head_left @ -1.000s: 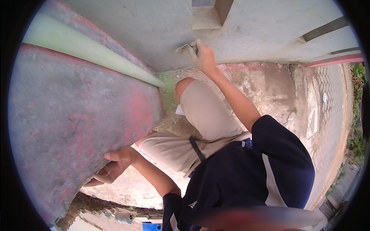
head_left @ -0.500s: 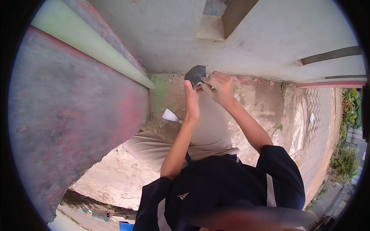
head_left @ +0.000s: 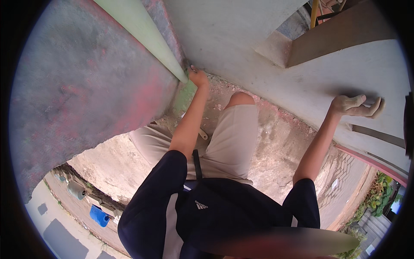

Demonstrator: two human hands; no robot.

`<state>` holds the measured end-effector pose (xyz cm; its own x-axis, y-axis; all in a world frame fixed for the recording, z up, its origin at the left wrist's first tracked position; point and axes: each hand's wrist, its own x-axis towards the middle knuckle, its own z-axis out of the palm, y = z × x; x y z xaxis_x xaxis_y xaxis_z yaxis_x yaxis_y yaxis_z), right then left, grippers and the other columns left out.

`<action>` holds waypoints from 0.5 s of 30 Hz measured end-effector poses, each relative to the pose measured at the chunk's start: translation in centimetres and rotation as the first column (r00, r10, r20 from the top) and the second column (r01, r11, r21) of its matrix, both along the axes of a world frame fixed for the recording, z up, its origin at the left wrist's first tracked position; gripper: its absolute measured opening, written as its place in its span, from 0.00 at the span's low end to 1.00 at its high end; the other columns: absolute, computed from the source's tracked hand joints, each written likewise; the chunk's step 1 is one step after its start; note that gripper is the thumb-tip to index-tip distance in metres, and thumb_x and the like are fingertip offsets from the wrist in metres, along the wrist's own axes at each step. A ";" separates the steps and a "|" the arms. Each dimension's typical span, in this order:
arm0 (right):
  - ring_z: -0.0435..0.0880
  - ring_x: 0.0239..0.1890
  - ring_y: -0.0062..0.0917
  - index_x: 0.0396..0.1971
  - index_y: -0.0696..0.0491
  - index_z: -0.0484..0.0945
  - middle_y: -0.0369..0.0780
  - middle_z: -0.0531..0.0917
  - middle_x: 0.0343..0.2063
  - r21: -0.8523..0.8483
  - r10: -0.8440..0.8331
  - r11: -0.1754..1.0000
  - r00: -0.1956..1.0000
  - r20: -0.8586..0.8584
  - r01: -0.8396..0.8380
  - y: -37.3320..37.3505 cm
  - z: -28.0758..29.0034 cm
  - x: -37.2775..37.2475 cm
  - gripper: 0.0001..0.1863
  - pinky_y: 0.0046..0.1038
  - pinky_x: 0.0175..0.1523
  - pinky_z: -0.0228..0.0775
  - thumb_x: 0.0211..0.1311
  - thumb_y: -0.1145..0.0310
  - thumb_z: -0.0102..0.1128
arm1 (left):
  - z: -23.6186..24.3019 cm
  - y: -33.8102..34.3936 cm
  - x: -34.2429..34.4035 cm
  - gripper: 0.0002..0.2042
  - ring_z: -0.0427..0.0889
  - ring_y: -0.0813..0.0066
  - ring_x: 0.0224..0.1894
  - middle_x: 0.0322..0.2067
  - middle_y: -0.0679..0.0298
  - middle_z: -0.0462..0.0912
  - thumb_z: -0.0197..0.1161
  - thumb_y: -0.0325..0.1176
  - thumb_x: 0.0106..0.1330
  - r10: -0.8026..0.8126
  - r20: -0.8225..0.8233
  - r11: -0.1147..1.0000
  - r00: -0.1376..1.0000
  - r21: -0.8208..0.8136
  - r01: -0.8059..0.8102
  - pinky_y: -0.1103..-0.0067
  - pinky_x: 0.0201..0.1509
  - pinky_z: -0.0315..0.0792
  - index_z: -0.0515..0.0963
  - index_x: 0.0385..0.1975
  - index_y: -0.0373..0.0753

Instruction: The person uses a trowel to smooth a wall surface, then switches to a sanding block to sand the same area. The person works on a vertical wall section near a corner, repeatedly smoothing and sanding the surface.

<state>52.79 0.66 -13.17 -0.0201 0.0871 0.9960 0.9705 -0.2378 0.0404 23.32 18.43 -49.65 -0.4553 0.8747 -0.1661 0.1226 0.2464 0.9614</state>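
My left hand (head_left: 198, 77) reaches into the wall corner beside the lower end of a pale green pipe (head_left: 148, 36). Its fingers are closed, with a small dark edge at their tips; what they hold is mostly hidden. Off to the right, my right hand (head_left: 355, 107) is close to the pale grey wall (head_left: 228, 41). Its dusty fingers are bent and apart, and I see nothing in them. A light handle (head_left: 203, 134), probably a scraper's, lies on the ground between my legs, partly covered by my left forearm.
A rough grey wall (head_left: 90, 90) with pink patches stands close on my left. The wall ahead has a recessed opening (head_left: 276, 47) and a slot (head_left: 379, 137). Behind the left wall lie a blue object (head_left: 99, 215) and a grey container (head_left: 76, 190). Plants (head_left: 379, 196) grow at far right.
My hands have parted: the left went to the corner by the pipe, the right out to the right wall. The dark sheet they both held no longer shows clearly. The view has turned.
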 end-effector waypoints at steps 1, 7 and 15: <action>0.61 0.66 0.42 0.61 0.61 0.63 0.53 0.58 0.65 -0.003 -0.066 0.998 0.994 0.089 0.067 0.4 -0.4 0.8 0.23 0.48 0.67 0.58 0.76 0.59 0.40 | -1.0 1.2 0.4 0.23 0.78 0.44 0.57 0.54 0.40 0.79 0.44 0.39 0.81 0.062 0.015 0.998 0.998 0.022 -0.063 0.65 0.62 0.69 0.71 0.59 0.22; 0.60 0.67 0.45 0.60 0.60 0.64 0.55 0.57 0.66 0.003 -0.089 0.996 0.990 0.111 0.090 0.6 -2.0 3.6 0.23 0.50 0.67 0.60 0.77 0.59 0.39 | -3.3 -2.1 13.0 0.26 0.69 0.49 0.67 0.70 0.43 0.63 0.41 0.39 0.82 0.226 0.147 0.965 0.963 0.098 -0.241 0.66 0.70 0.65 0.56 0.73 0.31; 0.60 0.69 0.43 0.57 0.62 0.64 0.55 0.57 0.65 -0.008 0.011 1.000 0.990 0.138 -0.009 0.9 -1.9 3.6 0.19 0.46 0.69 0.62 0.76 0.65 0.41 | -3.2 -1.2 11.1 0.28 0.73 0.59 0.64 0.67 0.52 0.69 0.36 0.47 0.82 0.428 0.761 0.825 0.488 -0.549 0.134 0.69 0.66 0.69 0.59 0.71 0.33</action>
<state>56.39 1.60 -15.03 -0.1578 0.0937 0.9830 0.9579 -0.2273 0.1754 34.40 17.23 -52.86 0.0377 0.4654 -0.8843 -0.7363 0.6112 0.2903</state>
